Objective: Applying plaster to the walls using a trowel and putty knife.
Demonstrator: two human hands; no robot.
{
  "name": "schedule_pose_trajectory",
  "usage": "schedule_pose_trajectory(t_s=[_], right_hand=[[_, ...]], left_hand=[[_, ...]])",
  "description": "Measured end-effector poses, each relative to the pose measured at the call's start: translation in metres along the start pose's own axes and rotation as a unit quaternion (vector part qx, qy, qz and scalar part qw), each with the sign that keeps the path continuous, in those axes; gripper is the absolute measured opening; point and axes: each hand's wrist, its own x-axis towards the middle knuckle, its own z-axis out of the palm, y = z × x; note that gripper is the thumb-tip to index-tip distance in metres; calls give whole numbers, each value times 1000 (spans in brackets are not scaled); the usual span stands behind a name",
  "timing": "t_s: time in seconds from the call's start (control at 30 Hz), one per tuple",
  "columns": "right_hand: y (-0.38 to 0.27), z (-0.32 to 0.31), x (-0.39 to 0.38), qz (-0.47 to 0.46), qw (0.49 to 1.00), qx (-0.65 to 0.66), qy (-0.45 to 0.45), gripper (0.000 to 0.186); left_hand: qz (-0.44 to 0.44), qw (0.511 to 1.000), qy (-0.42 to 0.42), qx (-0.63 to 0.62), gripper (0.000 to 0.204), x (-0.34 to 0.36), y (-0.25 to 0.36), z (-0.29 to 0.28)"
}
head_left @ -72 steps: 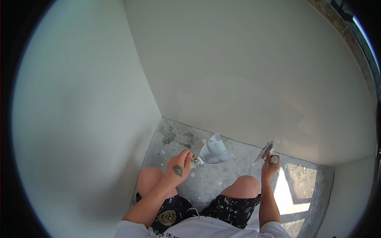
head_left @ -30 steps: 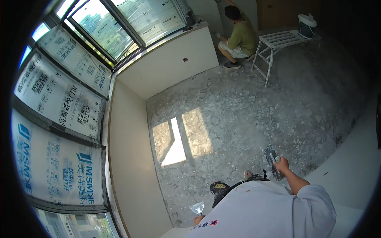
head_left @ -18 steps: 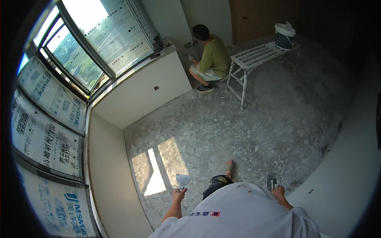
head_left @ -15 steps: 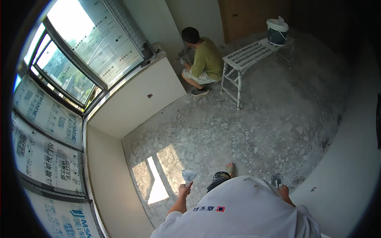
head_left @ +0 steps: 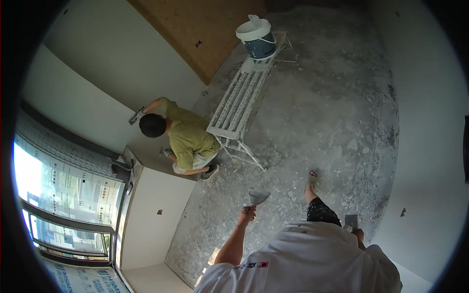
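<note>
My left hand [head_left: 247, 215] is closed round the handle of a wide putty knife [head_left: 259, 196], its pale blade pointing up and away over the bare floor. Close to my right side, my right hand [head_left: 359, 235] grips a plastering trowel [head_left: 351, 222] with a flat grey plate, its handle partly hidden by the hand. Neither tool touches a wall or the floor.
A co-worker in a green shirt [head_left: 188, 129] crouches at the far left, holding a trowel [head_left: 136, 116] at the wall. Ahead stands a splattered bench [head_left: 239, 100] carrying a putty bucket [head_left: 260, 45]. A wall [head_left: 415, 146] rises on the right, film-covered windows [head_left: 68, 183] on the left.
My view has turned left and moved forward; the bench and co-worker appear nearer. A foot has stepped ahead. The co-worker's arm is now raised to the wall. Both my tools stay in hand.
</note>
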Motion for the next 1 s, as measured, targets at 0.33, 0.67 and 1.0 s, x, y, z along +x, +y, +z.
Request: schedule_pose_trajectory(t_s=[0.33, 0.67, 1.0], right_hand=[[-376, -190, 223, -166, 974, 127, 82, 45], [-641, -277, 338, -238, 955, 122, 131, 42], [-626, -221, 404, 42, 998, 43, 36, 51]], left_hand=[[-28, 998, 20, -59, 28, 137, 244, 58], [122, 988, -65, -66, 38, 330, 514, 49], [244, 953, -175, -36, 26, 472, 858, 36]])
